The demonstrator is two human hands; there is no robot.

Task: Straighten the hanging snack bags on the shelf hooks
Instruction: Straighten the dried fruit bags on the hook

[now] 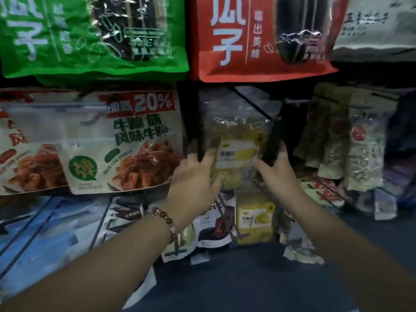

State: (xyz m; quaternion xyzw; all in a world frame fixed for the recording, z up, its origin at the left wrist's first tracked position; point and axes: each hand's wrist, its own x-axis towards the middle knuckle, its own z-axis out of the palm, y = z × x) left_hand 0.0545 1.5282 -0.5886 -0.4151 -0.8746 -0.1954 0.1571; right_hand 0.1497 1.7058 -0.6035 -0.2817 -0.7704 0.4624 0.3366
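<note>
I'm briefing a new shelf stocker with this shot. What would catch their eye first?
Two big seed bags across the top: a green bag at left and a red bag beside it. Below, at centre, the left hand and right hand flank a clear bag of yellow snacks, fingers spread against its sides.

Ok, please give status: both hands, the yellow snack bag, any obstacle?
Left hand and right hand open, fingers straight, flanking the clear yellow snack bag. Bag hanging on hook. Nothing in the way.

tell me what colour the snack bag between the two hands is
Clear with yellow contents and a pale yellow label; the head view, the only one, shows it.
</note>
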